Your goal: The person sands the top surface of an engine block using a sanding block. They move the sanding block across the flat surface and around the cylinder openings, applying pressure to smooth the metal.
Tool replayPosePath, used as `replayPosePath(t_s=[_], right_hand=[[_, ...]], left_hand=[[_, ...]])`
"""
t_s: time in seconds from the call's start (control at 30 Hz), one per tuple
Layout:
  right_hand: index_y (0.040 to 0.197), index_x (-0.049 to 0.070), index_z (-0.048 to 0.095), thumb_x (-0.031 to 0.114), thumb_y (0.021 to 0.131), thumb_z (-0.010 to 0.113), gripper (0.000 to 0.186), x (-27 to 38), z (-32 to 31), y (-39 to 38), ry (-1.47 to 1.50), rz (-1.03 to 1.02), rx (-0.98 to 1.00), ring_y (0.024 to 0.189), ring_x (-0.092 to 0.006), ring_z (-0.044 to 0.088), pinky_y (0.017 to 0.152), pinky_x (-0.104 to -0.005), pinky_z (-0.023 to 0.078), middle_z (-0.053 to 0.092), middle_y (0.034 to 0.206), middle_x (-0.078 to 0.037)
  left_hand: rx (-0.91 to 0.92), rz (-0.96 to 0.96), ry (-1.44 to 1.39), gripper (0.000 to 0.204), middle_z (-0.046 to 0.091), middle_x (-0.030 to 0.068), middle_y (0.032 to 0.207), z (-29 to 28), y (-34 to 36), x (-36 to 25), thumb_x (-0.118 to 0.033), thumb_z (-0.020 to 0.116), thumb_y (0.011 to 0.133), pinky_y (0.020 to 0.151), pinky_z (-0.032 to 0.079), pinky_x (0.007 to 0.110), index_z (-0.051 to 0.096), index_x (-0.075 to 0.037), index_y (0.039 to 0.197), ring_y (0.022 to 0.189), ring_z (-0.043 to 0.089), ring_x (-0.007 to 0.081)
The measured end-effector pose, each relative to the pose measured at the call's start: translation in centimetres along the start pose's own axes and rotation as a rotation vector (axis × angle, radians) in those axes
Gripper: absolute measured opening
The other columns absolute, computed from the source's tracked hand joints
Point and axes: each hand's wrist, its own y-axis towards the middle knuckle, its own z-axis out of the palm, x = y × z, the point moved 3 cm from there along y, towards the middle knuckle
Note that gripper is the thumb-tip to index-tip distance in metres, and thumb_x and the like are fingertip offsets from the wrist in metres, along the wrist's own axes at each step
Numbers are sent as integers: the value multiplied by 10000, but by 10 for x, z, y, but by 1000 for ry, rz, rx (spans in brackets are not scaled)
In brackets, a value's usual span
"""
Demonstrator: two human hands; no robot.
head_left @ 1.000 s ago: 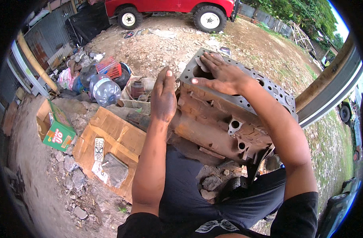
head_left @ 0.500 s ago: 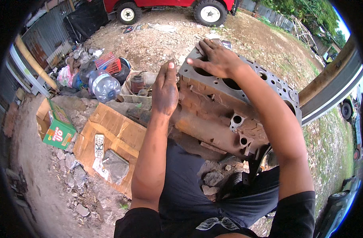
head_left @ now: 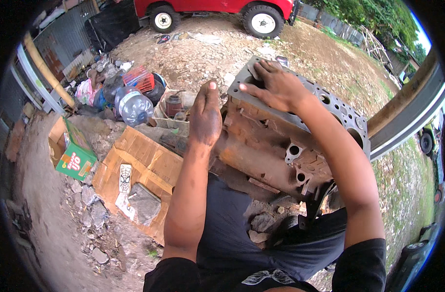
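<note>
An engine block (head_left: 256,136) fills the middle right, its rusty side facing me and its grey, holed top (head_left: 345,114) upward. My right hand (head_left: 273,85) lies on the top's far left part, over a large bore, fingers stretched and thumb apart; anything beneath the fingers is mostly hidden. My left hand (head_left: 205,114) is upright just left of the block, fingers straight and close together with the thumb alongside; I cannot tell whether it touches the block.
Flattened cardboard (head_left: 149,160) with small items and a green carton (head_left: 76,153) lie at left. Behind them are a water jug (head_left: 134,104), a red crate (head_left: 139,78) and heaped clutter. A red vehicle (head_left: 193,6) stands beyond. A post (head_left: 398,104) rises at right, past the block.
My right hand shifted a little up and left along the block's top, then back down and right. My left hand stays beside the block. The view has shifted slightly.
</note>
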Motion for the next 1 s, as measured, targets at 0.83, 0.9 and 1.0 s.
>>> replayPosePath(t_s=[0.83, 0.9, 1.0], right_hand=[[1339, 80, 758, 380, 1124, 597, 402, -22, 7, -46, 249, -161, -400, 1279, -397, 703, 1029, -498, 599, 745, 1350, -212], [1263, 72, 786, 372, 1124, 603, 378, -18, -14, -46, 314, 14, -369, 1108, -412, 756, 929, -511, 609, 775, 1169, -233], [1154, 53, 811, 355, 1126, 619, 359, -25, -27, -52, 442, 126, -605, 836, -451, 768, 765, -524, 593, 758, 906, -267]], left_hand=[[154, -90, 18, 744, 584, 228, 1586, 11, -3, -5, -559, 436, 1168, 1287, 319, 398, 586, 74, 1529, 1497, 514, 306], [147, -98, 21, 749, 595, 229, 1573, 11, -5, -10, -561, 421, 1171, 1280, 327, 399, 591, 79, 1521, 1488, 524, 308], [117, -40, 34, 676, 694, 237, 1334, 15, -3, -5, -543, 417, 1176, 1118, 445, 426, 659, 55, 1377, 1255, 633, 331]])
